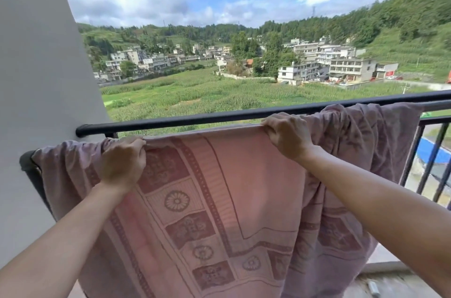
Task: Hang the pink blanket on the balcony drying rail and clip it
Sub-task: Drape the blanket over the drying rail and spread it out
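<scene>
Pinching the pink patterned woven blanket (219, 200) at its top fold, both hands, left hand (123, 162) and right hand (288, 136), hold it draped, unclipped; a gust could drag it off the black metal rail (170, 122).

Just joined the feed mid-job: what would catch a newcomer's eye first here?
The pink blanket fills the lower middle, draped over a rail, with the left hand and right hand pinching its top edge. Behind it runs a black outer rail, and beyond lie green fields and a village.
</scene>
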